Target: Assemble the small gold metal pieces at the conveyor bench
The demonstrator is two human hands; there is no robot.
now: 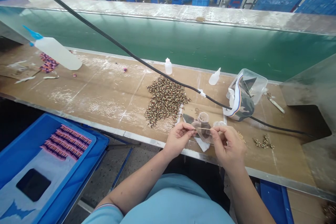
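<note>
Where the two hands meet at the lower centre of the frame, a thin stick (203, 128) is held between them, just above the near edge of the cardboard-covered bench (105, 94). Its long axis runs left to right across the frame, nearly level; which end is the tip cannot be told. The left hand (178, 139) is closed in a pinch, thumb and forefinger on the stick's left end. The right hand (229, 144) is likewise closed, fingertips pinching the right end, the other fingers curled under. Just behind the stick stands a small clear cup (203, 116) on scraps of film. Further up the bench, left of centre, lies a pile of patterned pieces (165, 99), and a smaller cluster (264, 142) lies to the right of the right hand. A black cable (131, 54) crosses the bench diagonally from upper left to lower right. Two small dropper bottles (168, 66) (214, 77) stand near the green conveyor belt (183, 42), beside a clear container holding striped ribbon (246, 89). A large squeeze bottle (56, 53) lies at the upper left. A blue crate (86, 171) at the lower left holds rows of pink and purple pieces (67, 141).
</note>
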